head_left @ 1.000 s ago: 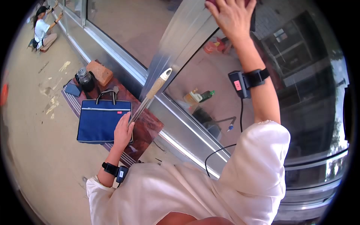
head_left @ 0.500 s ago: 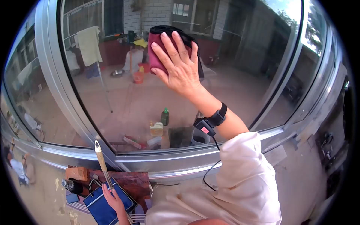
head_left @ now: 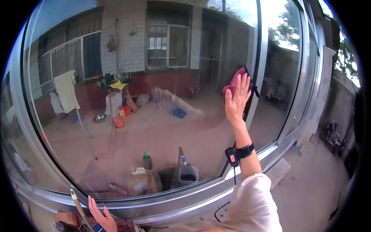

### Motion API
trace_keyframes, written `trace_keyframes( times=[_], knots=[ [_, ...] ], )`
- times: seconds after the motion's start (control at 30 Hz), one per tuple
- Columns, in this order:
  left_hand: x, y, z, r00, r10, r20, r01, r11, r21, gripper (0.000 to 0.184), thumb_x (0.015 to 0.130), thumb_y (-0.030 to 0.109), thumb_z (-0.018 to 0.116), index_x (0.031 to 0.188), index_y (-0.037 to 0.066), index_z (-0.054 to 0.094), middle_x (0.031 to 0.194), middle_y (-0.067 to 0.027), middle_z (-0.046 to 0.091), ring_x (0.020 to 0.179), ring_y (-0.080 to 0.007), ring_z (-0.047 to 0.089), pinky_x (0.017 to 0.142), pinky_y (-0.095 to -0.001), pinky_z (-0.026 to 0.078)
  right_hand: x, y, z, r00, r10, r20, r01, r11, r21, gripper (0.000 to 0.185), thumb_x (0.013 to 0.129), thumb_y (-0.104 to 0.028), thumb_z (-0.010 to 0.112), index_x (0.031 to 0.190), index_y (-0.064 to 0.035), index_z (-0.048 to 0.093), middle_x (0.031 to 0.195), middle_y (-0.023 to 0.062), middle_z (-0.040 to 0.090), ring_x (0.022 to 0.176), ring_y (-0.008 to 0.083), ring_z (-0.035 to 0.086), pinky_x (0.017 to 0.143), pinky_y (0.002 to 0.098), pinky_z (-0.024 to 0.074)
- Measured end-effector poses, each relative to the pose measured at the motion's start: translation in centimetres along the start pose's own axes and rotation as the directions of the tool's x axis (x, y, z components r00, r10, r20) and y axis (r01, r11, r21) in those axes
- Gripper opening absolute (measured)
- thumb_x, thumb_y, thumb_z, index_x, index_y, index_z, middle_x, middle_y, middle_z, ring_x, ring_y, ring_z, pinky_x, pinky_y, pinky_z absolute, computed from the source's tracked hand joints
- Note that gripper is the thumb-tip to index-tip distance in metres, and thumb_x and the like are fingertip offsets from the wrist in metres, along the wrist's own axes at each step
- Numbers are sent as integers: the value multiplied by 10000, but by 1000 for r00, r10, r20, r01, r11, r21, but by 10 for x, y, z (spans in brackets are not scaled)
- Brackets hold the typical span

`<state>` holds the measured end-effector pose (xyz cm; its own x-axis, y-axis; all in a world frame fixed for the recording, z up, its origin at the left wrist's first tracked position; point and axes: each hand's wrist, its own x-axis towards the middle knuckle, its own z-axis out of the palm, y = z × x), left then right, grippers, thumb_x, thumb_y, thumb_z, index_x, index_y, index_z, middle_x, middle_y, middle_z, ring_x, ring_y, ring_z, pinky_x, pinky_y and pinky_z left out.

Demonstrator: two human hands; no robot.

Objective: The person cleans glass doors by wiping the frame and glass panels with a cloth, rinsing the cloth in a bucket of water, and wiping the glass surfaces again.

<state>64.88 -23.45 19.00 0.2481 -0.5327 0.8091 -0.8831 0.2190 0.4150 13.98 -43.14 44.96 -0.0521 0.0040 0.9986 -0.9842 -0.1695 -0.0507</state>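
Observation:
With fingers stretched upward, my right hand [head_left: 237, 101] holds a pink-red cloth [head_left: 231, 83] with black edging flat against the window glass [head_left: 166, 135], at the right side of the pane beside its frame. Part of the cloth is hidden under the palm. At the lower left, my left hand [head_left: 102, 217] is open, fingers extended and thumb apart, close to the sill. Just left of it stands a long tool with a tan handle [head_left: 77, 202] and a metal shaft; its lower end is out of view.
A silver frame [head_left: 135, 207] borders the pane. Below it at the left are a brick [head_left: 66, 218] and a dark bottle [head_left: 62, 226]. The glass shows a yard with a bucket, bottles and a towel rack. Concrete ground [head_left: 299, 185] lies to the right.
My right hand has moved the cloth right and somewhat down across the glass, to the pane's right edge. The view has turned right and up. The blue bag has mostly left the picture.

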Motion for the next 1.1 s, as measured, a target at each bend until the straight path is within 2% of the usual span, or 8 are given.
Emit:
trace_keyframes(
  times=[0.07, 0.17, 0.23, 0.4, 0.67, 0.87, 1.0, 1.1],
  knots=[
    [8, 12, 5, 999, 22, -41, -23, 1000, -9, 450, 914, 100, 450, 1334, -44, 384, 1388, -233, 390, 1276, -388, 377, 1070, -459, 268, 64, -4, -1, 992, -129, -15, 128, 992, -20, 597, 928, -406, 432, 1437, -119, 309, 1519, 126, 202, 1414, 318, 132, 1068, 607, 115],
    [21, 33, 7, 994, 41, -104, -44, 999, -29, 442, 907, 87, 444, 1324, -47, 390, 1379, -237, 399, 1263, -393, 393, 1063, -466, 278, 171, 17, 11, 975, -194, -105, 192, 981, -29, 622, 936, -536, 347, 1439, -172, 310, 1515, 100, 226, 1410, 296, 151, 1088, 573, 109],
    [26, 44, 8, 989, 106, -102, -108, 994, -14, 439, 908, 81, 431, 1327, -43, 387, 1377, -237, 401, 1263, -398, 391, 1061, -469, 279, 226, 38, 17, 977, -168, -132, 161, 985, -61, 648, 931, -583, 290, 1459, -209, 261, 1524, 90, 207, 1416, 284, 137, 1095, 566, 97],
    [22, 46, 9, 992, 62, -105, -66, 997, -29, 443, 908, 80, 427, 1333, -37, 382, 1372, -234, 407, 1266, -390, 389, 1064, -467, 274, 310, 68, 26, 970, -181, -163, 163, 980, -117, 673, 919, -609, 278, 1471, -229, 224, 1532, 66, 196, 1424, 240, 126, 1103, 535, 78],
    [9, 31, -11, 997, 21, -78, -20, 1000, 13, 451, 877, 62, 468, 1307, -55, 396, 1343, -243, 425, 1231, -409, 414, 1042, -469, 309, 175, 29, 18, 985, -117, -130, 111, 992, -53, 633, 933, -559, 314, 1462, -215, 261, 1526, 80, 207, 1423, 249, 126, 1098, 560, 55],
    [17, 16, -37, 994, 47, -98, -51, 998, -41, 465, 844, 28, 482, 1299, -37, 408, 1335, -236, 434, 1226, -401, 423, 1039, -461, 316, 182, -115, 37, 921, -339, -192, 345, 939, -5, 625, 924, -568, 352, 1439, -216, 316, 1505, 98, 252, 1401, 298, 180, 1072, 601, 108],
    [7, -6, -63, 991, 45, -125, -51, 998, -47, 472, 834, 45, 515, 1290, -30, 419, 1318, -240, 449, 1209, -409, 439, 1026, -462, 338, 185, -242, 67, 861, -427, -277, 443, 896, -6, 625, 922, -593, 316, 1441, -245, 308, 1512, 65, 251, 1406, 270, 181, 1068, 597, 122],
    [-10, -25, -86, 991, -16, -130, 7, 998, -63, 450, 843, 59, 510, 1275, -36, 430, 1299, -245, 465, 1193, -413, 453, 1018, -471, 344, 140, -377, 66, 841, -477, -257, 522, 839, 153, 607, 888, -517, 428, 1403, -201, 368, 1495, 86, 268, 1395, 286, 200, 1065, 593, 144]
  ],
)
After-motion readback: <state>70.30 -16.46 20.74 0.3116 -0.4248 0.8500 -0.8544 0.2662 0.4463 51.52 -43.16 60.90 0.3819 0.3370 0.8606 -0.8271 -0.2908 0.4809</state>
